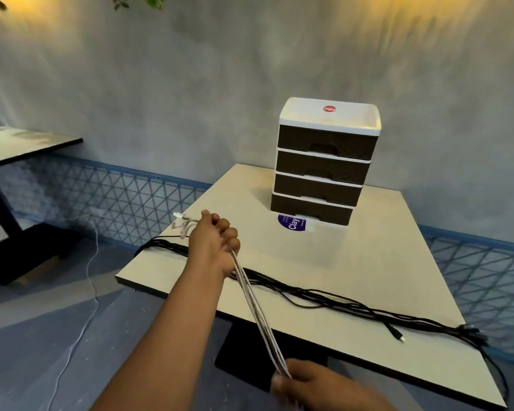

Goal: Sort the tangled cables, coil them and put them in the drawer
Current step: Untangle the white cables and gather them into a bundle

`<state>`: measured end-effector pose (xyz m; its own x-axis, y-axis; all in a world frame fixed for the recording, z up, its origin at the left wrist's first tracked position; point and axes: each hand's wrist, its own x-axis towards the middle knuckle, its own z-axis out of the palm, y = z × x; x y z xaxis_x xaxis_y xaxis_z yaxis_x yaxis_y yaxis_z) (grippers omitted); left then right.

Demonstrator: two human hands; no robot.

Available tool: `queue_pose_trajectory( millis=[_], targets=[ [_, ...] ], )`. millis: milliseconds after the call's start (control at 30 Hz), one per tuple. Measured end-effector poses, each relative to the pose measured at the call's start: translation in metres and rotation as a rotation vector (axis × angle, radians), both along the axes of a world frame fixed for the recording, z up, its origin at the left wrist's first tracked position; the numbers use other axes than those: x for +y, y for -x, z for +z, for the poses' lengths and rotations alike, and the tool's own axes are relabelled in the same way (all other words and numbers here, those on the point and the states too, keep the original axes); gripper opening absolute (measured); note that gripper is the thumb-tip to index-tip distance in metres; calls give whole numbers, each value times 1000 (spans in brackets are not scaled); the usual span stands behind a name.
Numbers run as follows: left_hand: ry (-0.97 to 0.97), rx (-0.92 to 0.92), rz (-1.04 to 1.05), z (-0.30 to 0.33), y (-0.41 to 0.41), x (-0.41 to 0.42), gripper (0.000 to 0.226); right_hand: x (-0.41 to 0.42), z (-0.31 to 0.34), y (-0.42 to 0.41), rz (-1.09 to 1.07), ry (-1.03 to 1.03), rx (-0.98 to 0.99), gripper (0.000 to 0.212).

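Fingers: the fingers (223,229) of the left hand (212,246) are curled tight around a bundle of white cables (254,304), held above the near left part of the table (377,262); the right hand (301,381), low at the near edge of the view, closes its fingers around the same bundle further down.

White cables: several strands run taut and straight between the two hands, crossing over the table's near edge; their white plugs (181,223) fan out past the left fist, to its far left side.

Black cables: a long bundle of black cables (333,298) lies flat on the table, from the left corner to the right edge, passing beneath the left hand and under the white strands; one loose black plug (399,337) rests beside it near the right end.

Drawers: a drawer unit (324,170) with four dark fronts and a white top stands at the back of the table, well apart from both hands, all four drawers closed.

Writing: a red round sticker (329,108) on the white top reads "Uniplus", as far as can be made out; a blue round label (293,223) at the foot of the unit reads "Clay", its smaller print too blurred to read.
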<state>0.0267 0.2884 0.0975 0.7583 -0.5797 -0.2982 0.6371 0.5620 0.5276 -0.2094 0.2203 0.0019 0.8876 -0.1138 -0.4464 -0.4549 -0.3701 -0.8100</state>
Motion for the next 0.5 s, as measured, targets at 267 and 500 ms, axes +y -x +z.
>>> queue_pose_trajectory(
  millis=[267,500],
  targets=[
    [-261,-558,-226,36,87,5,41,-34,17,-23,-217,134,-276,29],
    [-436,-813,-429,41,117,0,41,-41,156,-34,-493,65,-648,47]
  ],
)
